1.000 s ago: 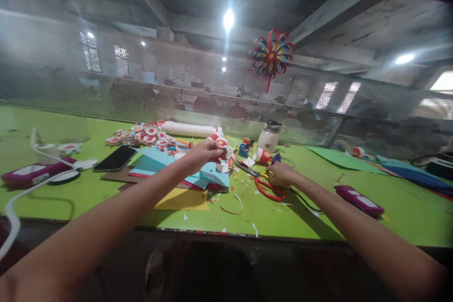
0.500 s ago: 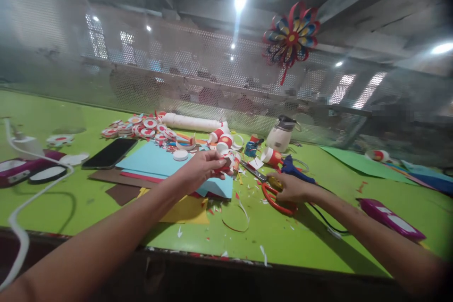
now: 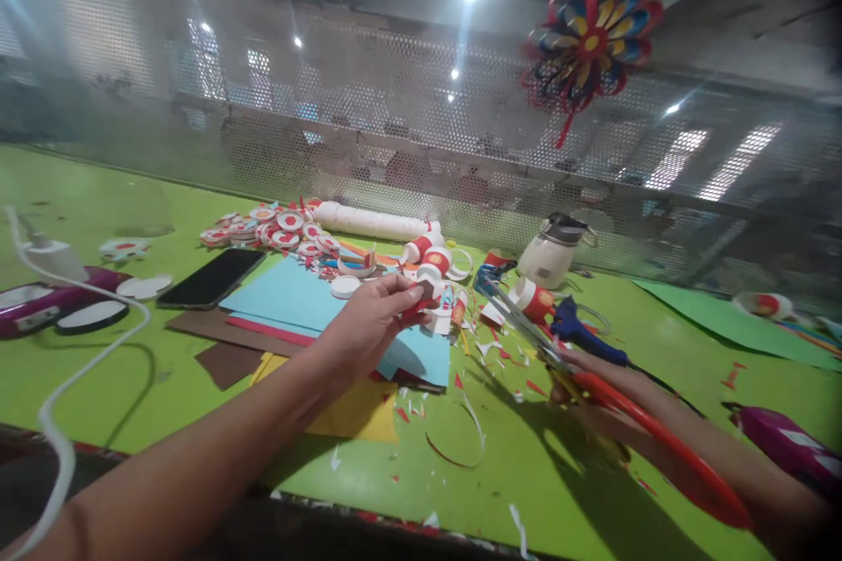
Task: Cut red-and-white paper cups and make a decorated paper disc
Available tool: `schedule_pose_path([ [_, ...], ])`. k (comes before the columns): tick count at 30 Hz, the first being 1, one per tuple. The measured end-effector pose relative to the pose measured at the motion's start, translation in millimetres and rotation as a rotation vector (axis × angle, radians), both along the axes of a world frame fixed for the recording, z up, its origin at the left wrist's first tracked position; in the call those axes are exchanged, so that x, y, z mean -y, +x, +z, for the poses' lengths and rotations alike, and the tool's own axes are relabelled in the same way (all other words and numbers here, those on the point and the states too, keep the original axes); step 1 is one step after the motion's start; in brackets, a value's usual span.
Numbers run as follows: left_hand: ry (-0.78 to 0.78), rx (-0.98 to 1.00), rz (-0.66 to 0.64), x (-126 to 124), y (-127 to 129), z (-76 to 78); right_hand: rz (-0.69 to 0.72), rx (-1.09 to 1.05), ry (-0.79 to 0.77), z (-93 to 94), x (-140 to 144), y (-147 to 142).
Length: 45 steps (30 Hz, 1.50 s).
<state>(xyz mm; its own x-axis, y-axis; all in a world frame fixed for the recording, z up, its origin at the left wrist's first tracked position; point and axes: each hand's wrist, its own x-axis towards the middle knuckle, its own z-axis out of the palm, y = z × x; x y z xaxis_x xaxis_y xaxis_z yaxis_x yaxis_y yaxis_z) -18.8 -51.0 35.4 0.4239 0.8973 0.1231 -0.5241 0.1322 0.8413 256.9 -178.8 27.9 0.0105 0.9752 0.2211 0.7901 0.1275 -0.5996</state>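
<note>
My left hand (image 3: 368, 329) is out over the blue paper sheet (image 3: 296, 298), fingers (image 3: 404, 298) pinched on a small red-and-white paper piece (image 3: 424, 296), held just above the sheet's right end. My right hand (image 3: 595, 399) is low at the right, fingers wrapped through the red handles of the scissors (image 3: 611, 403); blades point up-left toward the paper cups, lifted off the green tabletop (image 3: 545, 473). Blurry there, grip looks closed on the handles.

Around: red and white paper scraps (image 3: 460, 421) on the tabletop between my hands, yellow sheet (image 3: 355, 412) under the blue one, black phone (image 3: 211, 277) to the left, pile of red-white paper discs (image 3: 269, 232) behind it, white roll (image 3: 372, 222) beside them. Blue glue gun (image 3: 582, 333) just beyond the scissors, white jug (image 3: 551, 252) further back. A paper pinwheel (image 3: 592, 31) hangs on the mesh screen (image 3: 368, 105).
</note>
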Motion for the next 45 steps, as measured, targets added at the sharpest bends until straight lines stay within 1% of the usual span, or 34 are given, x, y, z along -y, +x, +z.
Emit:
schedule_pose_path([
  [3, -0.035, 0.027, 0.026, 5, 2, 2.0, 0.014, -0.136, -0.052, 0.1, -1, -38],
  [5, -0.059, 0.049, 0.054, 8, 2, 3.0, 0.087, -0.158, -0.098, -1.2, -6, -61],
  [7, -0.078, 0.072, 0.080, 10, 2, 4.4, 0.144, -0.191, -0.037, -3.5, -9, -80],
  [8, -0.087, 0.081, 0.088, 12, 2, 5.3, 0.136, -0.205, 0.004, -4.7, -10, -88],
  [14, -0.087, 0.139, 0.088, 22, 2, 14.8, 0.063, -0.224, 0.110, -7.8, -10, -119],
  [20, -0.093, 0.252, 0.152, 36, 10, 32.2, 0.076, -0.382, 0.173, -7.8, -12, -145],
  [22, -0.081, 0.283, 0.163, 41, 14, 35.1, 0.086, -0.416, 0.209, -7.1, -12, -152],
  [26, -0.070, 0.320, 0.160, 45, 25, 30.6, 0.074, -0.414, 0.261, -6.5, -9, -159],
  [30, -0.058, 0.320, 0.146, 45, 33, 23.3, 0.036, -0.390, 0.261, -7.5, -5, -158],
  [34, -0.076, 0.318, 0.141, 45, 37, 23.1, -0.016, -0.378, 0.267, -10.0, -6, -155],
  [45, -0.040, 0.280, 0.164, 46, 35, 19.8, 0.077, -0.366, 0.278, -11.1, -7, -151],
])
